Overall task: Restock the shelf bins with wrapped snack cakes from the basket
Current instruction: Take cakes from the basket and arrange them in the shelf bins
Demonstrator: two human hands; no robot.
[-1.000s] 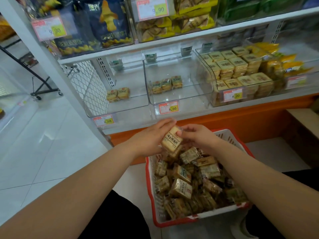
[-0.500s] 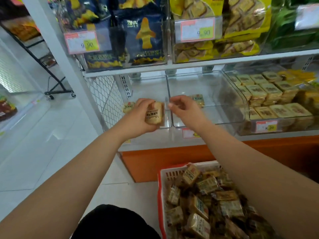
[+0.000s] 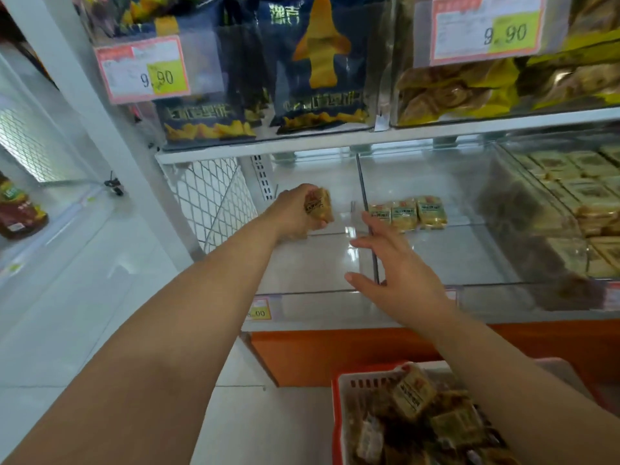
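Reaching deep into the left shelf bin [image 3: 312, 260], your left hand [image 3: 295, 213] grips one wrapped snack cake [image 3: 318, 205] and holds it near the bin's back wall, just above the floor of the bin. A second ago both hands were down at the basket [image 3: 349, 391] picking this cake out; half a second ago they had come up to the shelf's front edge. Now the cake is inside the bin, so the carry is done and only the set-down remains.

Your right hand [image 3: 396, 273] is released, fingers spread and holding nothing, hovering over the divider between the left bin and the middle bin [image 3: 453, 250]. Whether it touches the divider is hard to tell.

Three cakes [image 3: 407, 213] stand in a row at the back of the middle bin, and the right bin [image 3: 550, 209] is stacked full. The left bin looks nearly bare from here, so it likely needs the most stock. The basket below the shelf's front edge, at the lower right, is heaped with cakes, which suggests you are early in the restock. Set this one squarely against the back wall so later rows line up in front of it.
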